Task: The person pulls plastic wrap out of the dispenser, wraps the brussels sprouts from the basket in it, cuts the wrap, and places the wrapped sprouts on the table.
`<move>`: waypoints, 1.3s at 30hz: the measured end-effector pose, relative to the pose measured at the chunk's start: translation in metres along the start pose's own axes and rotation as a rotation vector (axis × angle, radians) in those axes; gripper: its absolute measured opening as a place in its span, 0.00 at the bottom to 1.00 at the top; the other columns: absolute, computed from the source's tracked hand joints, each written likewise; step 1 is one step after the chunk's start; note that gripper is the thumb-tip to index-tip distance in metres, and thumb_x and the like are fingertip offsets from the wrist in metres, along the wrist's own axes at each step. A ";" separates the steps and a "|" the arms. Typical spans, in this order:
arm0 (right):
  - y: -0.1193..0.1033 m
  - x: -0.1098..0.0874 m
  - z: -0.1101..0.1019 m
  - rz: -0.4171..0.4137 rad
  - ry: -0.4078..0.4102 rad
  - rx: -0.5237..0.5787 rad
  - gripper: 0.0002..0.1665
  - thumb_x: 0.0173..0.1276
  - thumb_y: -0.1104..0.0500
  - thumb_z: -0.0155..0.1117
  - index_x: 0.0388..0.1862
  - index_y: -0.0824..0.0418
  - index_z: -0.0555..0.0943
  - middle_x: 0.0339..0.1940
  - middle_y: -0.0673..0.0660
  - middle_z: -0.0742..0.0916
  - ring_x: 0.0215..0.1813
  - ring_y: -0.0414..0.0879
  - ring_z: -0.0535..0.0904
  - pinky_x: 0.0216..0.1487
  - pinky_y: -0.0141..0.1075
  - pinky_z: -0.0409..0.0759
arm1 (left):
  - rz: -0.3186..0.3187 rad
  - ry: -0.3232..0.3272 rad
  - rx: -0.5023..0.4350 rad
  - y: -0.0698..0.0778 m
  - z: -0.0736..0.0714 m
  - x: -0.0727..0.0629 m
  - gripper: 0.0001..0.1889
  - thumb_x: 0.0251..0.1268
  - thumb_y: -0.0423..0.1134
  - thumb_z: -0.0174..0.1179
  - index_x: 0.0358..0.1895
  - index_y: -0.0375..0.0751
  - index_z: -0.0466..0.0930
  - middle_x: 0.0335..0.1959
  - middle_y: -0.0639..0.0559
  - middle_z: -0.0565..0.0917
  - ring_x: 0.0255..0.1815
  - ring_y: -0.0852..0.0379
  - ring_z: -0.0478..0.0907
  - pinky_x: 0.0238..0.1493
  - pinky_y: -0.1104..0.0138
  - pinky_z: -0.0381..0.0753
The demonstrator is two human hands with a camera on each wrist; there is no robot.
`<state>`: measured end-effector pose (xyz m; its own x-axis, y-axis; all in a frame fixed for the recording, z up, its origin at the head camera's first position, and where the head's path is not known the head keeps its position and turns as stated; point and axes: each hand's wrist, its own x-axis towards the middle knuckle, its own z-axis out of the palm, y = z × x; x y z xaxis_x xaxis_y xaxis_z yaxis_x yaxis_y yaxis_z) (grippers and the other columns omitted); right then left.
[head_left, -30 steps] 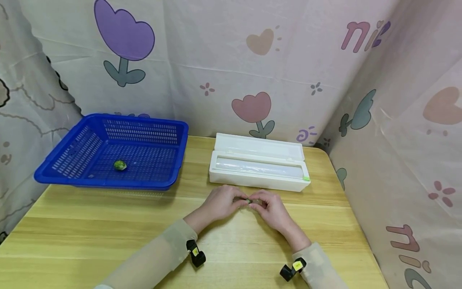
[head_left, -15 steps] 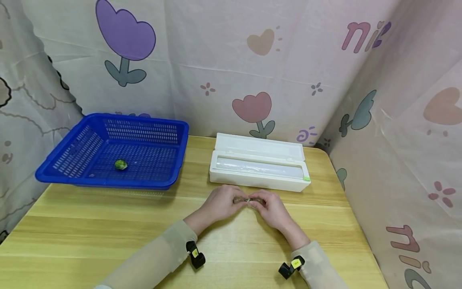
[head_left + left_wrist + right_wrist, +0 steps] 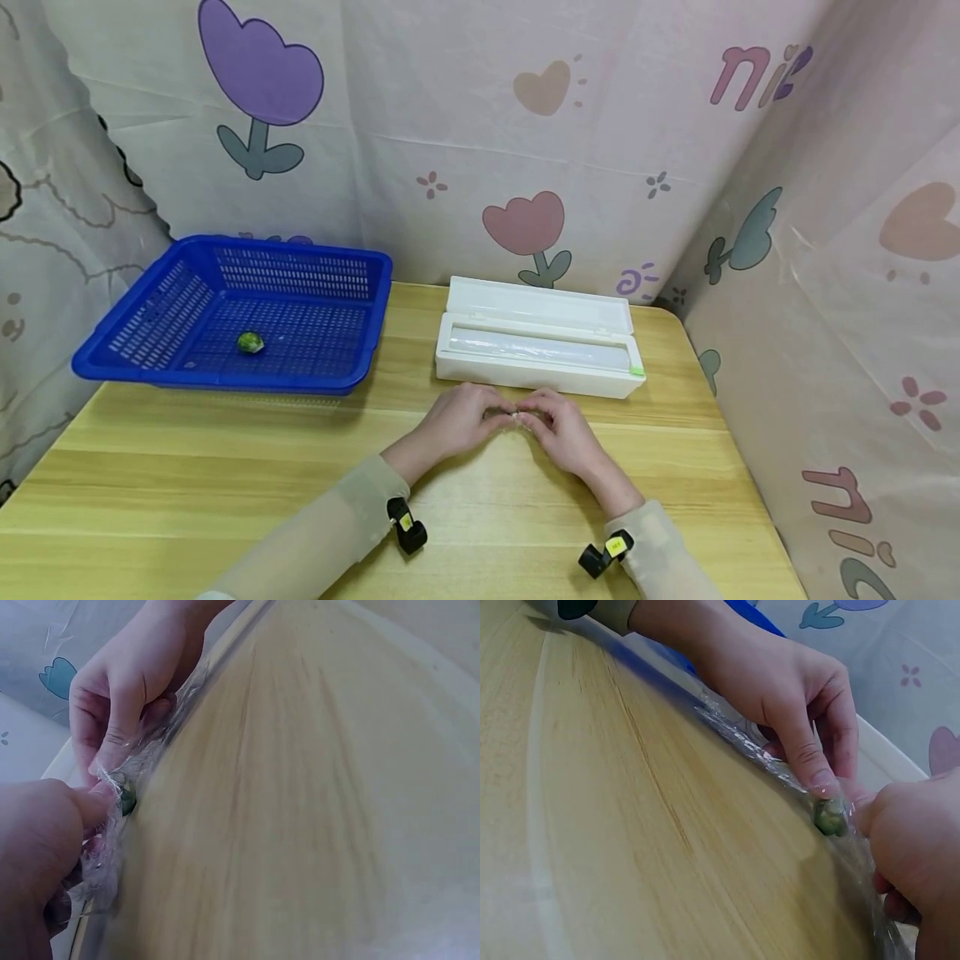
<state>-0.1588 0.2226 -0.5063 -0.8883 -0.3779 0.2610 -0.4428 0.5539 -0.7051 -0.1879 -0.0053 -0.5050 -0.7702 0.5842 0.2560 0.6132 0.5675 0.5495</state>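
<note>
Just in front of the white box, my left hand and right hand meet with their fingertips close together. Both thumbs and fingers pinch clear cling film around a small green Brussels sprout. In the left wrist view the sprout shows dark green through the crumpled film, low over the tabletop. Film trails out under both hands. Much of the sprout is hidden behind fingers in the head view.
A white cling film box stands behind the hands, lid raised, a film roll inside. To the left, a blue plastic basket holds another Brussels sprout. Printed curtains hang around the wooden table.
The fingertips shift slightly around the wrapped Brussels sprout, and less green shows between them than a second ago. The arms, basket and box stay where they were.
</note>
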 end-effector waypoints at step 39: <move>-0.001 -0.009 0.004 -0.076 0.097 0.015 0.06 0.75 0.64 0.70 0.42 0.59 0.92 0.38 0.49 0.92 0.22 0.34 0.70 0.24 0.32 0.74 | 0.147 0.038 0.227 0.011 0.000 -0.002 0.10 0.69 0.49 0.73 0.51 0.58 0.93 0.48 0.65 0.88 0.42 0.65 0.85 0.36 0.71 0.80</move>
<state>-0.1497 0.2226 -0.5107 -0.8602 -0.3445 0.3758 -0.5080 0.5153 -0.6902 -0.1796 0.0002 -0.4996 -0.6731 0.6503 0.3522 0.7395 0.5959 0.3130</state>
